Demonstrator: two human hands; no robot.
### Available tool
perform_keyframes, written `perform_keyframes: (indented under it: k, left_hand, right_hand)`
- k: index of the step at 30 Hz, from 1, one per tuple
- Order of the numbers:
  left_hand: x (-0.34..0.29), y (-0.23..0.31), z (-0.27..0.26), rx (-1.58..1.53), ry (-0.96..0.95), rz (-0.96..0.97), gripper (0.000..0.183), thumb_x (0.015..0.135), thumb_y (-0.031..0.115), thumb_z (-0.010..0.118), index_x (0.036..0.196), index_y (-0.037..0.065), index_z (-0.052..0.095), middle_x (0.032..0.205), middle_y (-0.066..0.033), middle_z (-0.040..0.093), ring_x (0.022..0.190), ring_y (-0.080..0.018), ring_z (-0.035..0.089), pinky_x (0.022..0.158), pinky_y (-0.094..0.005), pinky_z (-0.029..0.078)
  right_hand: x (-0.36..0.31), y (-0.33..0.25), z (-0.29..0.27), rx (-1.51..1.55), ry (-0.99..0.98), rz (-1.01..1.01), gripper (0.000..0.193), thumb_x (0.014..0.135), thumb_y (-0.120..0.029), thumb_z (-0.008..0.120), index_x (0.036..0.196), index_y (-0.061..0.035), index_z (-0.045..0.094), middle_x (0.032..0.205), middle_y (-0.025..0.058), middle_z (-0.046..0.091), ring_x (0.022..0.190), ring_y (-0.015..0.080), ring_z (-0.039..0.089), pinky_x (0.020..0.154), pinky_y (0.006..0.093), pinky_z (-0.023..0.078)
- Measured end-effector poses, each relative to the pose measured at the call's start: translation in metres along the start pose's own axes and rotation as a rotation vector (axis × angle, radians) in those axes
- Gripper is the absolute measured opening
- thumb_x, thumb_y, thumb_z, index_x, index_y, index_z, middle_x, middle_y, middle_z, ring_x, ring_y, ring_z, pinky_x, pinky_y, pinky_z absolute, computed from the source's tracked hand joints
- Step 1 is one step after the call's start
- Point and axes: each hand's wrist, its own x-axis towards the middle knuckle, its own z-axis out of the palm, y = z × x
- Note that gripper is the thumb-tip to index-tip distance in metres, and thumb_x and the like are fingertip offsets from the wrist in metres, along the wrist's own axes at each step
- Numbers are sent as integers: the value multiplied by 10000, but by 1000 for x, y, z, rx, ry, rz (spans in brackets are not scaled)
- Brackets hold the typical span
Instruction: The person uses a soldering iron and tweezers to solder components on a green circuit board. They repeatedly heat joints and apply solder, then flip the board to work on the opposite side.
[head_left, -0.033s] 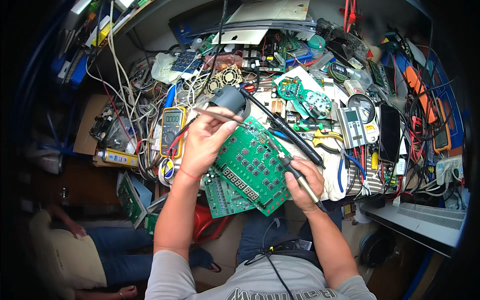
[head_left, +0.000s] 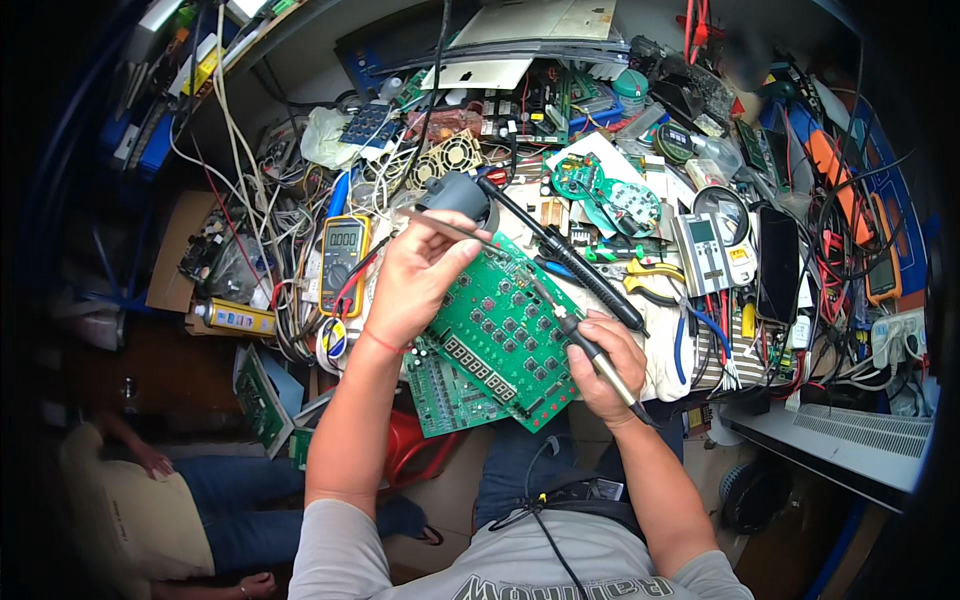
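Note:
A green circuit board [head_left: 505,318] with rows of push buttons and a digit display lies tilted at the bench's front edge. A second green board [head_left: 440,398] shows from under its lower left side. My left hand [head_left: 412,285] pinches metal tweezers [head_left: 440,225], whose points reach over the upper part of the top board. In my right hand [head_left: 608,365] is a soldering iron [head_left: 592,350], held like a pen with its tip at the board's upper right. Whether the tip touches the board is too small to tell.
Left of the boards stands a yellow multimeter [head_left: 345,262] among tangled cables. A grey cup-shaped object [head_left: 458,198] and a black rod-shaped tool [head_left: 580,265] lie behind. At right are yellow-handled pliers [head_left: 655,282] and a black phone [head_left: 778,265]. Another person [head_left: 150,500] is at lower left.
The tweezers' rear end and my left hand have shifted slightly up and right. The soldering iron has moved a touch to the left. Both tools remain over the board.

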Motion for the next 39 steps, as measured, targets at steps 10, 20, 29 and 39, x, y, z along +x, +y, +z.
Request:
perform_keyframes:
  k: [10, 20, 29, 39]
  left_hand:
    - [25, -12, 4, 80, -184, -108, 262, 1008, 35, 716, 1245, 5, 609, 1203, -113, 727, 1158, -191, 699, 1027, -343, 557]
    - [26, -16, 4, 82, -163, -140, 253, 1008, 51, 720, 1230, -1, 610, 1195, -111, 726, 1136, -185, 698, 1019, -343, 556]
    - [28, -15, 5, 104, -183, -150, 248, 1009, 40, 713, 1231, -6, 613, 1185, -108, 724, 1138, -187, 701, 1026, -342, 554]
    - [30, -16, 7, 180, -224, -122, 219, 1017, 47, 702, 1210, -1, 612, 1119, -92, 729, 1090, -174, 703, 996, -338, 552]
  right_hand:
    - [6, 0, 3, 3, -56, -55, 348, 788, 19, 821, 1119, -23, 722, 998, 150, 740, 936, 324, 757, 970, 499, 607]
    - [9, -3, 2, -15, -64, -42, 343, 788, 26, 822, 1112, -26, 723, 1010, 146, 741, 937, 316, 756, 973, 481, 607]
    - [8, -2, 3, -17, -64, -43, 363, 782, 33, 822, 1126, -41, 733, 1016, 137, 734, 950, 310, 754, 966, 474, 609]
    - [8, -2, 4, -19, -61, -53, 361, 777, 40, 825, 1117, -39, 732, 1006, 127, 728, 953, 309, 754, 964, 478, 611]
